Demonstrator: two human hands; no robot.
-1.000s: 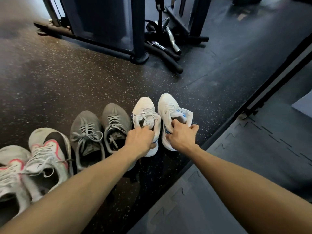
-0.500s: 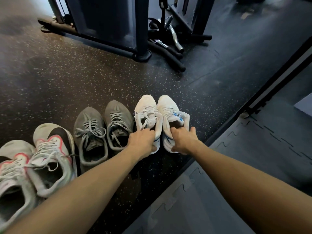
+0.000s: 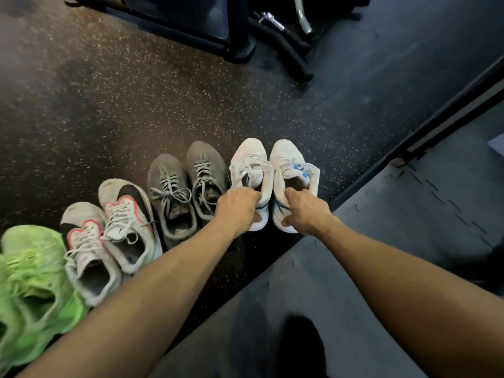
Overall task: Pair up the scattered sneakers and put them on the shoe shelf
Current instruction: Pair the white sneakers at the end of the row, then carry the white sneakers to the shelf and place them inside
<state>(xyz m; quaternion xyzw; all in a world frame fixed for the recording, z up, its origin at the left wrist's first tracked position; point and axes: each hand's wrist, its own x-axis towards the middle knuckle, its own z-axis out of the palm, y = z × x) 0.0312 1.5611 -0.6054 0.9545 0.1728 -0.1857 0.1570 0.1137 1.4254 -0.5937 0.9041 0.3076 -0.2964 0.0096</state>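
Our left hand (image 3: 236,207) is curled over the heel collar of the left white sneaker (image 3: 249,170), fingers tucked inside the opening; our right hand (image 3: 305,211) grasps the right white sneaker (image 3: 290,170) the same way, thumb against its outer heel. Both shoes sit on the speckled rubber floor (image 3: 136,105), toes pointing far, touching side by side — a matched pair directly under our hands.

Just left of them the grey sneakers (image 3: 188,184) stand together, then the white sneakers with black and pink trim (image 3: 114,230), one overlapping the other, and at the near left edge a neon green sneaker (image 3: 32,279), blurred; whether its mate is there we cannot tell.

We judge the pairing largely done — the shoes stand in a row by colour. Shelving is what is left: no shoe shelf is in view, and every visible shoe is on the floor. Far off stands the base of a gym machine (image 3: 231,36); a grey foam mat (image 3: 409,241) lies to the right.
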